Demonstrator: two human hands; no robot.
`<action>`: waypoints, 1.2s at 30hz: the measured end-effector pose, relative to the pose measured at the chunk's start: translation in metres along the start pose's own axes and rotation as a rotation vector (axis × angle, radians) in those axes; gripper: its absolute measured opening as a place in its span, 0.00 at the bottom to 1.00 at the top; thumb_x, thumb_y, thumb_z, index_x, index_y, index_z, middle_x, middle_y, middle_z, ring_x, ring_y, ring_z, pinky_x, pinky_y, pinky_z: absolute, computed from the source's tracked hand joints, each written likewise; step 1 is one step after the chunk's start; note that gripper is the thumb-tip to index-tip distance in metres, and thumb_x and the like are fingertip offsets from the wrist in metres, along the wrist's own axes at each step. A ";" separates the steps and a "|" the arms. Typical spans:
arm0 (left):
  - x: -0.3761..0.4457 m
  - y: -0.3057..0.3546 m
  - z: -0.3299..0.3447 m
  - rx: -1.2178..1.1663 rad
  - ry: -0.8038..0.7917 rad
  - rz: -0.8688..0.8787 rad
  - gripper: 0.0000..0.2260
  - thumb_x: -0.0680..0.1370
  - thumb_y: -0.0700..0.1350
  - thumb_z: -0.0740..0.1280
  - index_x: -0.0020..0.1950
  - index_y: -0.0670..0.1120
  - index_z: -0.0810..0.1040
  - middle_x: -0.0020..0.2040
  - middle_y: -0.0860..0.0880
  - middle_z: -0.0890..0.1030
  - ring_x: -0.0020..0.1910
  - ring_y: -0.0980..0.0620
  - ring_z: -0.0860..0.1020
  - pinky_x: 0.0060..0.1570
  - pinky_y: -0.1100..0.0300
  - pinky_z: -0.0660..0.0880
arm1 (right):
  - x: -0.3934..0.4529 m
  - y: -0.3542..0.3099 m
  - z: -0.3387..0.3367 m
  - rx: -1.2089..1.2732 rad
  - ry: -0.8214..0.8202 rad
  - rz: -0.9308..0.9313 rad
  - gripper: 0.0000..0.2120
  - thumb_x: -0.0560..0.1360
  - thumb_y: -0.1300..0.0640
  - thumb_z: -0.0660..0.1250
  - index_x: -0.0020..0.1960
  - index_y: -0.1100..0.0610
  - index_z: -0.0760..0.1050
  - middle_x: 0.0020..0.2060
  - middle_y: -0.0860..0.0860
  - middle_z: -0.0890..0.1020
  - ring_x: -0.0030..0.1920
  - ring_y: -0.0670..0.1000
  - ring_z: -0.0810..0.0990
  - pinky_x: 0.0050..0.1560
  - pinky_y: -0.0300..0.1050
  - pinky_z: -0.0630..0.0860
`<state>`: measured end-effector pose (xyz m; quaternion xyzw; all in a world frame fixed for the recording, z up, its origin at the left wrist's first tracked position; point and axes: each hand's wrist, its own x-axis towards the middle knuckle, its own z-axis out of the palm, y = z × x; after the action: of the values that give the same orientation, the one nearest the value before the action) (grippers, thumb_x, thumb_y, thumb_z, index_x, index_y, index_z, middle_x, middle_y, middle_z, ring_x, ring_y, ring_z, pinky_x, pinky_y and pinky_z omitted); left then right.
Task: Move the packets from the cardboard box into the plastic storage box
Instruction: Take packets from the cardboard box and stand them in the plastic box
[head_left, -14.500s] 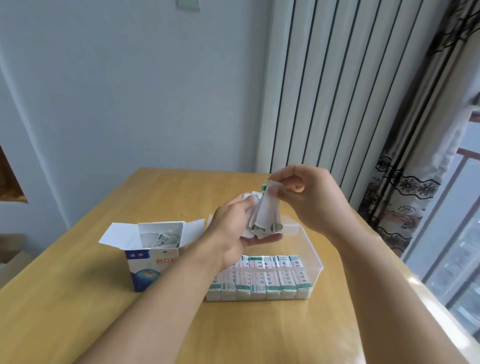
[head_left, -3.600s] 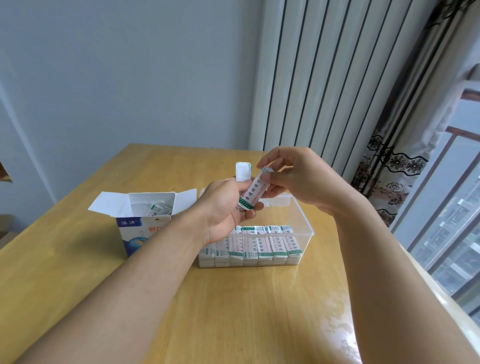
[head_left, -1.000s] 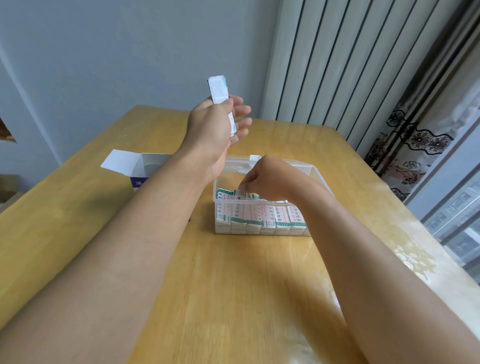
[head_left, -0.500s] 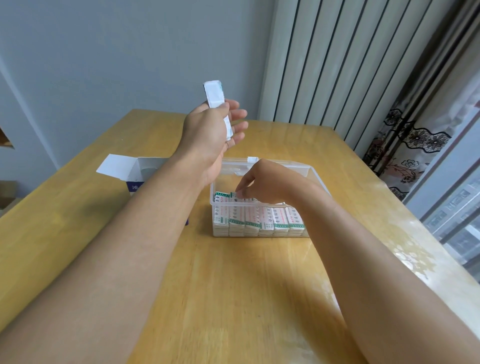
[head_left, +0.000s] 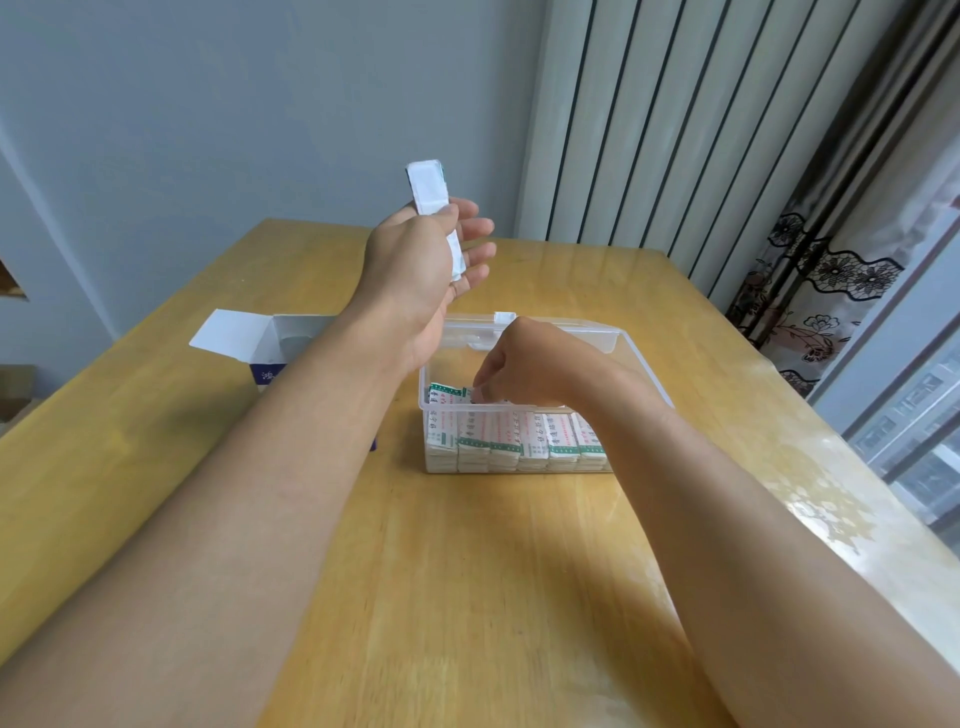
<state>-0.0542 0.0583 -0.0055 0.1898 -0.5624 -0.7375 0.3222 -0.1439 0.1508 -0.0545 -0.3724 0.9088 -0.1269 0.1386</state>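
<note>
wooden table (head_left: 493, 571) under the grip, glossy toward its right edge | grey wall (head_left: 234, 104) beyond it | white ribbed panel (head_left: 675, 119) up-right of it | patterned curtain (head_left: 831, 291) far right | window (head_left: 924, 426) at right edge

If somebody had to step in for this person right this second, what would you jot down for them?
Left hand: raised above the table, holding a small stack of white packets upright.
Right hand: down inside the clear plastic storage box, fingers pinching a packet at the top of the rows.
Cardboard box: open, to the left of the plastic box, partly hidden by the left forearm; its contents cannot be seen.
Done: several rows of packets stand along the plastic box's near wall.
Left: seat the packet in the right hand, add the left hand's stack, then check the cardboard box for more.
</note>
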 end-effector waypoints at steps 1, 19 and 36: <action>0.000 0.000 0.000 0.001 0.000 0.000 0.11 0.85 0.41 0.57 0.49 0.45 0.78 0.50 0.45 0.84 0.47 0.48 0.83 0.55 0.52 0.80 | -0.001 0.000 0.000 0.000 0.001 -0.011 0.06 0.74 0.50 0.76 0.50 0.47 0.86 0.40 0.44 0.83 0.48 0.51 0.82 0.56 0.50 0.80; 0.000 -0.001 0.001 0.006 0.003 -0.001 0.11 0.85 0.41 0.57 0.49 0.45 0.78 0.50 0.46 0.84 0.47 0.48 0.83 0.56 0.51 0.80 | -0.011 -0.002 -0.014 0.070 0.022 -0.107 0.06 0.75 0.51 0.75 0.52 0.45 0.87 0.39 0.41 0.82 0.41 0.45 0.80 0.40 0.42 0.75; -0.001 0.001 -0.002 0.019 -0.065 -0.028 0.10 0.85 0.41 0.58 0.51 0.44 0.78 0.46 0.46 0.86 0.47 0.47 0.84 0.55 0.50 0.81 | -0.036 0.032 -0.070 0.415 0.064 -0.181 0.04 0.76 0.56 0.75 0.46 0.56 0.82 0.38 0.49 0.88 0.34 0.45 0.81 0.35 0.38 0.77</action>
<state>-0.0520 0.0574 -0.0057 0.1766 -0.5769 -0.7423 0.2915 -0.1639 0.2070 0.0056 -0.4117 0.8302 -0.3347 0.1712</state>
